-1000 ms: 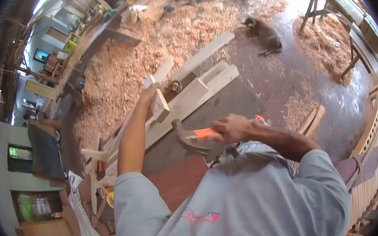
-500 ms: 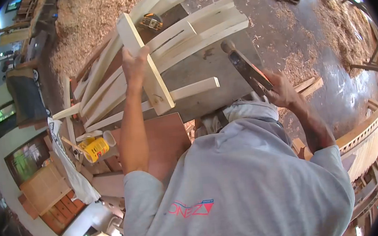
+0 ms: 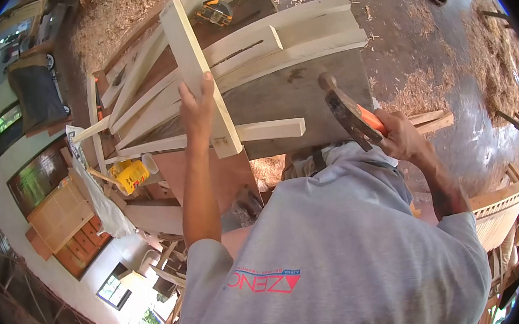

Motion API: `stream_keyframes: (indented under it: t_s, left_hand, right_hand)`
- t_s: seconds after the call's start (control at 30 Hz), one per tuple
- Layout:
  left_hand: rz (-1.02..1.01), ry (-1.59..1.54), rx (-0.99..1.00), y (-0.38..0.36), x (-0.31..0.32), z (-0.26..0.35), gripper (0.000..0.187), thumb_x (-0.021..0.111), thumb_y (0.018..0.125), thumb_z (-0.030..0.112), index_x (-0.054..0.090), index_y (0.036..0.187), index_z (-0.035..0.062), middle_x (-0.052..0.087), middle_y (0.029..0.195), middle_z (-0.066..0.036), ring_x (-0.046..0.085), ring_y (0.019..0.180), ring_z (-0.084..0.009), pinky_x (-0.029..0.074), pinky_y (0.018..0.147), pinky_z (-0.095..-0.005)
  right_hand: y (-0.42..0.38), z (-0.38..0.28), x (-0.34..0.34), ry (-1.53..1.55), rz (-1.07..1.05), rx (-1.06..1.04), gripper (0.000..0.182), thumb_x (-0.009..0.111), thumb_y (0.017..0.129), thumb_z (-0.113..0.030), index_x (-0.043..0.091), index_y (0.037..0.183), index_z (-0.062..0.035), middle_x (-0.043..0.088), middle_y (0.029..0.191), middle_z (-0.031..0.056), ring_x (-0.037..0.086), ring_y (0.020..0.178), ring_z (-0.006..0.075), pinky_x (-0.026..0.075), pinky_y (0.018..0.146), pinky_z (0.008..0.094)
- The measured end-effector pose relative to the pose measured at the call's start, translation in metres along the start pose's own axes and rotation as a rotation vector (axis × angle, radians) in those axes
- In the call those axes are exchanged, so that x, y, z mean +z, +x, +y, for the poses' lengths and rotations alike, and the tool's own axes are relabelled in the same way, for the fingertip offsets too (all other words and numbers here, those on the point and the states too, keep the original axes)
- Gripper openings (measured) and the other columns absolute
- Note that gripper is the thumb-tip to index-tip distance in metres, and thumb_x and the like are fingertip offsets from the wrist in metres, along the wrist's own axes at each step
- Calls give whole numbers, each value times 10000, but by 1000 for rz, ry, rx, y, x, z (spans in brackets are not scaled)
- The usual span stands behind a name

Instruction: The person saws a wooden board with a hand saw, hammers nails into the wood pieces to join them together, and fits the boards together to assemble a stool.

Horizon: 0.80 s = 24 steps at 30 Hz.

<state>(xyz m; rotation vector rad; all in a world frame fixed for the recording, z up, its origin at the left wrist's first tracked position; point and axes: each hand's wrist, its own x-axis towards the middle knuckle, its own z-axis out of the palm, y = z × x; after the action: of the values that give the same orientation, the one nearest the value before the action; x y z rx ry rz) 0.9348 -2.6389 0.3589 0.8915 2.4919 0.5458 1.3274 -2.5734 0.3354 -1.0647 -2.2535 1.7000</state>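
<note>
A pale flat wooden board [image 3: 188,41] lies crosswise over several long wooden strips. My left hand [image 3: 198,110] is closed round its lower half, thumb and fingers on opposite edges. My right hand [image 3: 402,136] grips a claw hammer [image 3: 350,114] by its orange handle, close to the dark metal head. The hammer is held above the right side of the worktable [image 3: 302,86], apart from the wood. Under the board's near end, a narrow wooden strip [image 3: 272,129] sticks out to the right. Farther up, a slotted wooden piece [image 3: 252,49] rests alongside a wider strip.
A black and yellow tape measure [image 3: 215,13] lies beyond the board. On the left are a yellow container [image 3: 130,176] and a white sack [image 3: 104,208]. Wood shavings [image 3: 114,20] cover parts of the floor. A slatted wooden piece [image 3: 501,207] stands at the right.
My left hand sits lower on the board than before. The hammer has shifted slightly right and down with my right hand, and more of its orange handle shows. The whole view has turned a little.
</note>
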Motion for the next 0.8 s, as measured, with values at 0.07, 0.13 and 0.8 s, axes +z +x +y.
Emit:
stream_keyframes:
  t_s: [0.07, 0.13, 0.8]
  left_hand:
    - [-49, -253, 111, -5, 2, -12, 669, 640, 846, 488, 463, 1191, -58, 642, 1017, -219, 636, 943, -298, 482, 847, -372]
    - [-34, -278, 86, -9, 2, -12, 675, 651, 840, 488, 464, 1189, -59, 638, 1027, -211, 627, 950, -275, 477, 850, -356]
    - [83, -432, 143, -17, 15, -31, 635, 661, 844, 479, 510, 1166, -48, 639, 1038, -234, 636, 952, -316, 489, 815, -394]
  right_hand:
    - [6, 0, -5, -24, -35, -18, 349, 648, 874, -322, 558, 821, 12, 523, 606, 213, 545, 556, 399, 420, 511, 426]
    - [14, -2, -9, -29, -84, -26, 339, 664, 858, -309, 560, 816, 11, 518, 610, 213, 533, 549, 400, 415, 506, 424]
    - [30, -101, 4, -9, -138, 117, 239, 621, 888, -201, 610, 816, 27, 548, 578, 76, 519, 532, 163, 431, 528, 331]
